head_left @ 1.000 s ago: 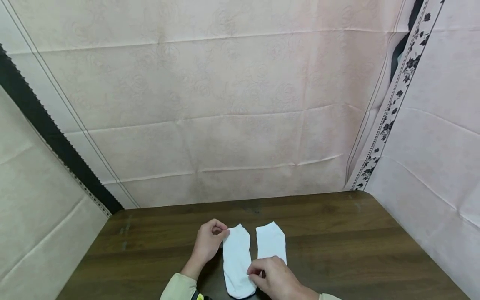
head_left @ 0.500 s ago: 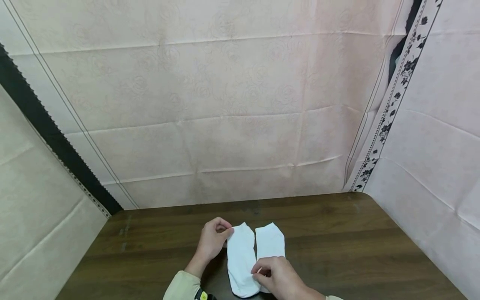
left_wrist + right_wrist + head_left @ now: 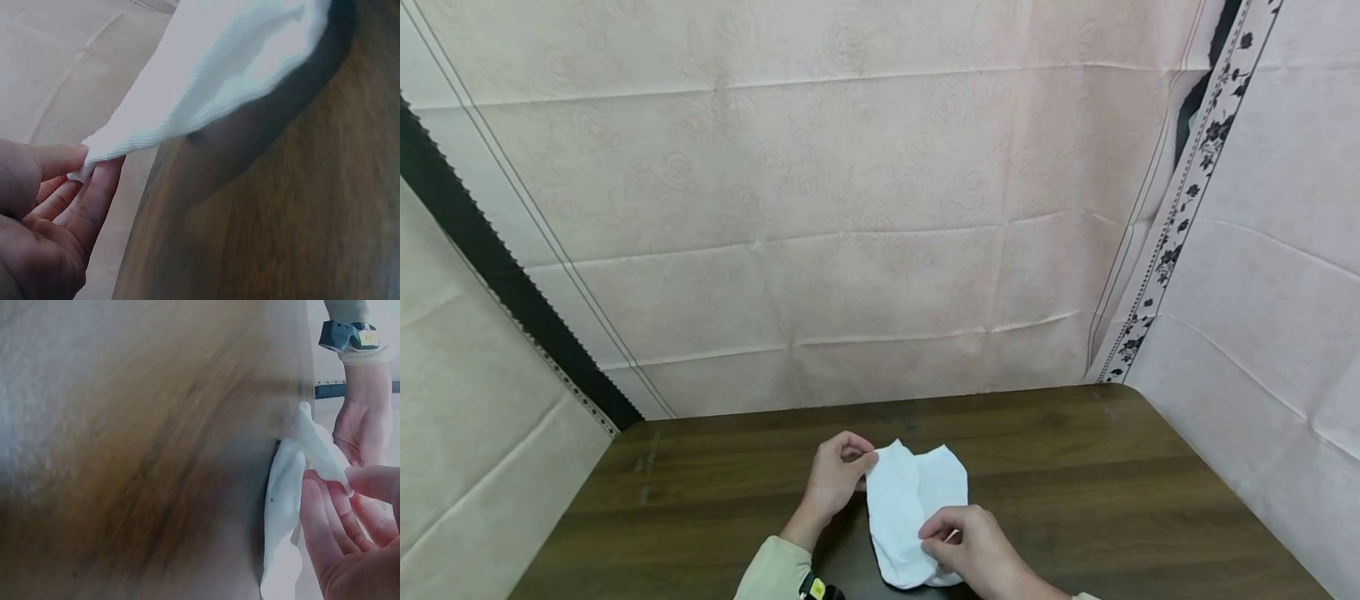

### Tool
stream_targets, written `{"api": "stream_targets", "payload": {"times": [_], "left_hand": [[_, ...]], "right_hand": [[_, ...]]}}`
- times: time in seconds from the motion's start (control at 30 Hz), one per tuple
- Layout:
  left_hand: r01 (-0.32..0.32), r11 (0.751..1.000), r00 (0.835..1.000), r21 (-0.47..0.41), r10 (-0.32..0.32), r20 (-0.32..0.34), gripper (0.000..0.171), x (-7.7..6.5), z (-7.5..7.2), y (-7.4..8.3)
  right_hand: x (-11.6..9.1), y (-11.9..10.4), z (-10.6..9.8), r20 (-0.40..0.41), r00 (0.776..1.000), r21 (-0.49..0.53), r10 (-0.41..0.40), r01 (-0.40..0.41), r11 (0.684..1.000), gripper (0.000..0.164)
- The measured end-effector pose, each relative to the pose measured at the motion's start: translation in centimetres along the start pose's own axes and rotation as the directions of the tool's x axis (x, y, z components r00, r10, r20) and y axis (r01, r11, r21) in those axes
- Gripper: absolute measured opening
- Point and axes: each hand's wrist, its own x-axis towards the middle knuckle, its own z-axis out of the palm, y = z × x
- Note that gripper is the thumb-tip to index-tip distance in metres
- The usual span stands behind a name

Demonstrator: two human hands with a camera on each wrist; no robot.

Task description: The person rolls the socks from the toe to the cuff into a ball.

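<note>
Two white socks are side by side at the near part of the table. My left hand (image 3: 837, 475) pinches the far left corner of the left sock (image 3: 895, 517); the left wrist view shows this ribbed corner of the sock (image 3: 181, 94) between thumb and fingers. On the same sock, the right hand (image 3: 976, 546) pinches the right edge, nearer to me. In the right wrist view, the held sock (image 3: 319, 444) hangs raised above the other sock (image 3: 284, 494), which lies on the tabletop. The left sock overlaps the right sock (image 3: 946, 479), whose near part is partly hidden.
The brown wood-grain table (image 3: 1075, 467) has a rounded far right corner. Pale cloth (image 3: 880, 250) hangs behind it and along both sides. A dark band (image 3: 527, 292) crosses the cloth on the left. A wrist device (image 3: 817, 586) sits at the left sleeve.
Both hands have carried the left sock to the right. The gap between the socks has gone, and the left sock now overlaps the right one, which stays nearly in place.
</note>
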Motion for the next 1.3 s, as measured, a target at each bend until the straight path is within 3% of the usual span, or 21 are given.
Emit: {"api": "stream_targets", "payload": {"times": [0.2, 0.6, 0.83, 1.3], "left_hand": [[0.01, 1.0, 1.0, -0.028, -0.01, 0.011, 0.015, 0.2, 0.6, 0.4], [0.028, 0.999, 0.999, -0.032, -0.028, 0.024, 0.018, 0.5, 1.7, 0.7], [0.056, 0.998, 0.998, -0.032, -0.055, 0.021, 0.02, 1.0, 2.7, 0.6], [0.06, 0.995, 0.997, -0.077, -0.057, 0.042, 0.018, 1.5, 5.5, 0.7]], "right_hand": [[-0.3, 0.2, -0.7, 0.005, 0.999, 0.121, 0.049, -0.049, 0.991, 0.005], [-0.9, 0.7, -2.0, 0.004, 0.993, 0.202, 0.118, -0.116, 0.972, 0.011], [-1.4, 1.2, -2.6, -0.024, 0.99, 0.192, 0.142, -0.135, 0.972, 0.015], [-2.5, 1.5, -3.3, -0.092, 0.991, 0.144, 0.102, -0.088, 0.986, 0.028]]}}
